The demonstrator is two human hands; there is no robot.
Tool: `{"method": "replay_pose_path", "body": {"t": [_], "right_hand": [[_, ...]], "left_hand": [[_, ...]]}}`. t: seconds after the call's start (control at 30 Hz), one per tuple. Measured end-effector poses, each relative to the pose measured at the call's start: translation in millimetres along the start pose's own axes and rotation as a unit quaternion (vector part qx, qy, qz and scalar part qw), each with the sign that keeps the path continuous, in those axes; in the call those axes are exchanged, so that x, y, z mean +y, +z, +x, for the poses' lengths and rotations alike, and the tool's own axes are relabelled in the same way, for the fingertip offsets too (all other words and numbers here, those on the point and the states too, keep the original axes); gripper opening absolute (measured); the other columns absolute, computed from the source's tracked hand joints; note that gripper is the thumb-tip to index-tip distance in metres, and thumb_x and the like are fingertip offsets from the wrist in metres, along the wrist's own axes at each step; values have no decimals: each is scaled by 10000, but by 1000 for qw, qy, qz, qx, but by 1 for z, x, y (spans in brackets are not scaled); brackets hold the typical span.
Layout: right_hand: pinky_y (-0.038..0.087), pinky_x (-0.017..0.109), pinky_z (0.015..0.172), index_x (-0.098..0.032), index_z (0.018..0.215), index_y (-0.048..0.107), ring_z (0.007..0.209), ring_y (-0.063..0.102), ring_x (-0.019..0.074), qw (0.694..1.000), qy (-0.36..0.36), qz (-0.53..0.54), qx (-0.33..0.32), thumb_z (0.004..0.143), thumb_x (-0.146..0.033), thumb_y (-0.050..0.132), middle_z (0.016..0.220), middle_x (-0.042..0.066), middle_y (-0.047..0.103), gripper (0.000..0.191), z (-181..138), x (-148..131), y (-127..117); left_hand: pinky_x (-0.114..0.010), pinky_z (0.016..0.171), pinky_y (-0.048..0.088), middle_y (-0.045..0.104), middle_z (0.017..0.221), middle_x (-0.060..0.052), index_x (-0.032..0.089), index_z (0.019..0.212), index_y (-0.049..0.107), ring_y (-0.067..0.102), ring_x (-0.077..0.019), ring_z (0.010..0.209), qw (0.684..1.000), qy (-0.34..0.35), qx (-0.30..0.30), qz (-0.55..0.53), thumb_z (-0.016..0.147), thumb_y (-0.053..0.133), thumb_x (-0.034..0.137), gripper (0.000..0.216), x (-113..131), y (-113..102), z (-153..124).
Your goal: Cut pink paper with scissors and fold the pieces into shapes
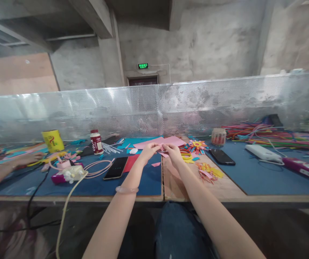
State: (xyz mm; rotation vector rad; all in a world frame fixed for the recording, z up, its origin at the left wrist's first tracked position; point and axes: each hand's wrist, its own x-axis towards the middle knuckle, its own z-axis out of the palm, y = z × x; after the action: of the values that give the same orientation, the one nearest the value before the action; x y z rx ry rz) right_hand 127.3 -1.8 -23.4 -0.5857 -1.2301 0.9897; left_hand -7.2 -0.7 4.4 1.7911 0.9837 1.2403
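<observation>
Both hands meet over the table's middle, fingers pinched on a small piece of pink paper [162, 146]. My left hand [149, 150] grips its left side, and my right hand [173, 151] grips the right. The fingers cover most of the piece, so its shape is unclear. Larger pink paper sheets [175, 140] lie just behind it. Right of my right hand are yellow-handled scissors [187, 157] and a multicoloured paper flower [197, 144]. Yellow and orange paper strips [207, 172] are heaped nearer me. A pink scrap [156, 164] lies below my hands, with red paper [130, 163] to its left.
A phone [116, 168], a power strip with plugs [68, 174] and a labelled bottle [96, 142] stand left. Another person's hand [32, 158] works at far left. Rightward are a second phone [222, 157], a jar [218, 137] and a white power bank [263, 153]. A perforated metal panel [133, 111] borders the back.
</observation>
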Motion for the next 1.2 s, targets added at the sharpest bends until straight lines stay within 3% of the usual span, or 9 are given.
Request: {"method": "replay_pose_path", "body": {"t": [1.2], "right_hand": [[443, 248, 649, -150, 632, 625, 650, 555, 133, 1000, -12, 12, -16, 679, -343, 618, 665, 8, 602, 199, -1, 0, -1]], "left_hand": [[-249, 662, 413, 642, 818, -41, 165, 819, 607, 576, -149, 770, 1000, 16, -12, -23, 683, 608, 345, 226, -6, -3, 2]]}}
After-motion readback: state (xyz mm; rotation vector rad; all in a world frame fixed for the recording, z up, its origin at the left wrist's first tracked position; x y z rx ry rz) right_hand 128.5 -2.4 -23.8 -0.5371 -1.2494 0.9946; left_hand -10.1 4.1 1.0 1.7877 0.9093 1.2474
